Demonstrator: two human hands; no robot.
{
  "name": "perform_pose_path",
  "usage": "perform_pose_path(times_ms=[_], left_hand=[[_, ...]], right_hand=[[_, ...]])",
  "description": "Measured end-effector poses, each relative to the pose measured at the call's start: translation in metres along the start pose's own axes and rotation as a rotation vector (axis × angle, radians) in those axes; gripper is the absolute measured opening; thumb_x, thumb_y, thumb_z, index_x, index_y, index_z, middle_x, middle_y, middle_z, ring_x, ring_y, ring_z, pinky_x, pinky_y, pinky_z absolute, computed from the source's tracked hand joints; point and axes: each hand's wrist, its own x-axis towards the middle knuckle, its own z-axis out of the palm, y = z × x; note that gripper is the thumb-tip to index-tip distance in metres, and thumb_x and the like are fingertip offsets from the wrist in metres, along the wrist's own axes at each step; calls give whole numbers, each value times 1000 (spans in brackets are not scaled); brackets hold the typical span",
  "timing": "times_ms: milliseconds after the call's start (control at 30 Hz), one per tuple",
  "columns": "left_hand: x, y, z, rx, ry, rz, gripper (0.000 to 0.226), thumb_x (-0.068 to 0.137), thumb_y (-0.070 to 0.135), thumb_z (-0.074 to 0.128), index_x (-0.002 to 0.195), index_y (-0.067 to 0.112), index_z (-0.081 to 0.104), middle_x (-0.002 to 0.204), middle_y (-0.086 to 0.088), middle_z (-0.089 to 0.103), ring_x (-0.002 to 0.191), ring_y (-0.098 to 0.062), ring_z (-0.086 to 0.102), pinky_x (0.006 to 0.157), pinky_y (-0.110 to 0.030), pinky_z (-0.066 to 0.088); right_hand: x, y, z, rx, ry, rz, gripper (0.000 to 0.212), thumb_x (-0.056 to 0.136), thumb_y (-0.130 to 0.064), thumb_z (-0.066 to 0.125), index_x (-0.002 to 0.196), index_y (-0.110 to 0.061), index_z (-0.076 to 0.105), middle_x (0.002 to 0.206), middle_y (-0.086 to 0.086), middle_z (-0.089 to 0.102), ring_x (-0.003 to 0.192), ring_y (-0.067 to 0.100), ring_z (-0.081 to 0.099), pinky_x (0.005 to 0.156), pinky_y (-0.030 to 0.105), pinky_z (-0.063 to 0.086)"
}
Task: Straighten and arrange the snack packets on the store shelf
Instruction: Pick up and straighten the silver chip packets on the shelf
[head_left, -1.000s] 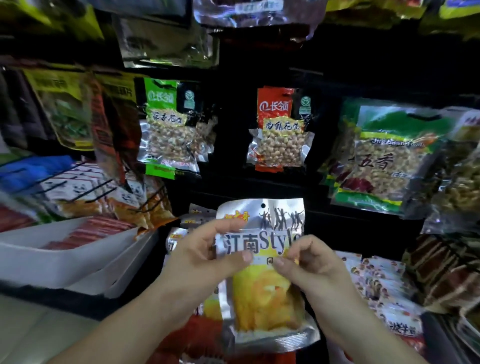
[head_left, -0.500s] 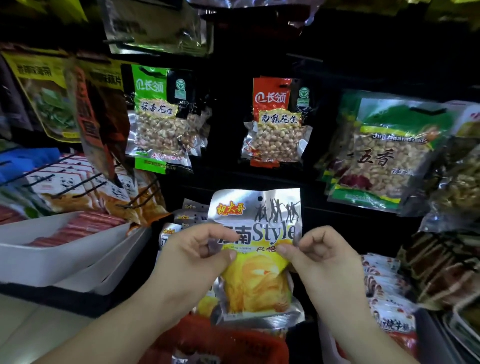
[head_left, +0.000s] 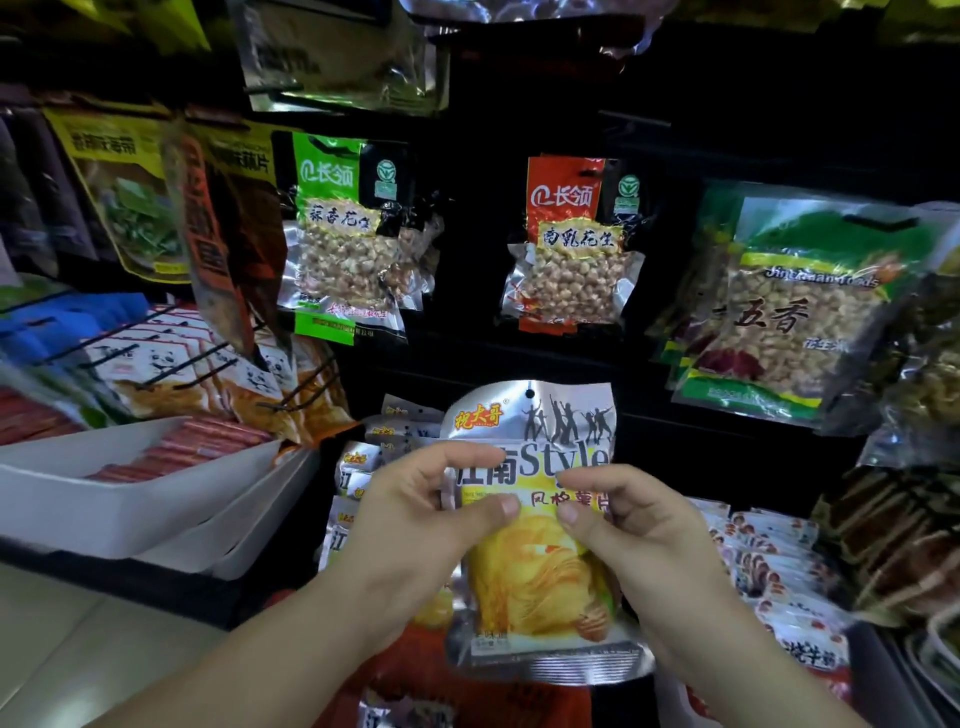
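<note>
left hand (head_left: 415, 525) pinches silver packet (head_left: 540, 587) at its left edge, thumb in front | right hand (head_left: 628, 525) pinches its right edge | packet upright, in front of the dark shelf (head_left: 727, 441), below red peanut pack (head_left: 569, 244) | like packets (head_left: 358, 467) stacked behind, left

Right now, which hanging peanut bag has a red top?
The middle peanut bag, hanging between two others. Its top strip is red, while the left bag has a bright green strip and the big right bag is green too.
</note>
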Motion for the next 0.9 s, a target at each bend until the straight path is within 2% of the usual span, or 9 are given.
perform_pose_path(times_ms=[100,233,367,433,533,633,700,800,900], left_hand=[[-2,1,4,8,17,31,33,81,8,84,103,32,79,99,10,77,93,-7,73,75,-22,59],[-3,5,-1,78,-164,-23,59,89,17,79,126,58,62,128,26,61,116,0,64,94,-28,56],[-5,0,-3,246,-202,-2,60,92,19,76,126,65,56,126,31,49,99,14,58,82,-16,55],[-3,-3,-6,239,-149,23,53,94,19,74,122,62,61,120,36,57,86,8,60,76,-14,55],[4,-8,-14,226,-74,27,50,95,16,73,120,58,64,90,26,65,84,-17,57,72,-24,52],[6,-9,-15,215,-106,7,52,94,14,73,122,57,63,104,12,66,90,-23,70,80,-35,61],[3,-10,-11,209,-160,-33,55,90,16,78,121,58,62,118,11,68,97,-12,72,86,-33,60],[-2,-12,-5,266,-130,-9,52,86,18,82,121,52,64,64,18,57,58,-12,47,59,-20,45],[-1,-12,-6,278,-102,-29,47,88,16,80,118,49,66,50,18,47,57,-17,34,54,-24,39]], right_hand=[[3,4,0,-56,65,-29,27,86,5,75,86,-21,82,87,13,76,86,30,71,76,43,61],[11,6,-8,-12,218,-48,21,89,2,74,81,-17,73,82,15,70,81,33,62,76,50,55],[9,1,-14,27,153,2,14,89,-13,74,97,-21,65,92,18,64,71,30,61,58,37,54],[6,3,-16,10,62,69,21,94,-10,70,109,-23,66,109,0,73,83,27,73,56,37,58],[5,9,-19,-63,97,103,20,95,-6,71,104,-24,73,107,5,77,90,25,75,65,37,59],[7,11,-23,-127,143,59,20,88,-1,77,85,-21,78,87,10,77,79,25,72,59,30,57],[9,12,-23,-129,169,52,25,84,5,80,78,-19,78,82,8,77,77,22,73,62,30,58],[9,13,-21,-120,180,58,24,84,5,80,79,-19,78,84,9,78,78,21,75,73,37,58],[10,12,-23,-2,192,60,16,93,3,71,90,-13,75,85,19,74,68,29,66,58,34,52]])
